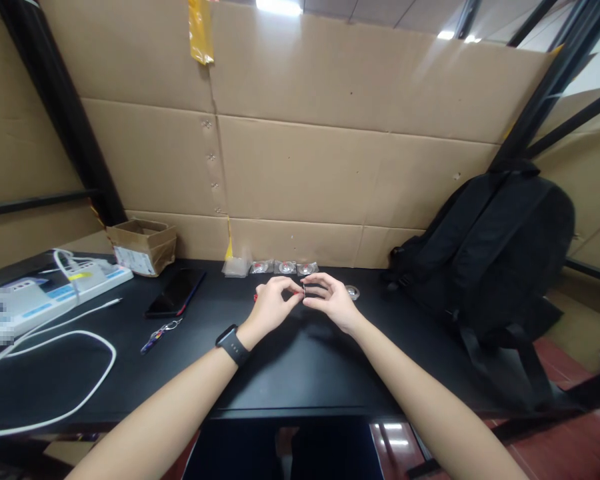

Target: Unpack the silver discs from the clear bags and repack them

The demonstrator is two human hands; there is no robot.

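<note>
Both hands meet above the middle of the black table (300, 373). My left hand (275, 303), with a dark watch on its wrist, is closed in a pinch on a small object (305, 290) with a thin, light edge; a bit of red shows by its fingers. Facing it, my right hand (333, 303) has its fingers curved around the other side of that object, mostly hidden. A round metallic item (352, 292) lies just behind my right hand. Several clear-wrapped round items (285, 267) sit in a row near the cardboard wall, beside a stack of clear bags (237, 267).
A dark phone (175, 293) and a keychain (160, 335) lie on the left. Beyond them are a small cardboard box (145, 245), a white power strip (65, 293) and a looping white cable (113, 360). A black backpack (495, 247) stands at the right.
</note>
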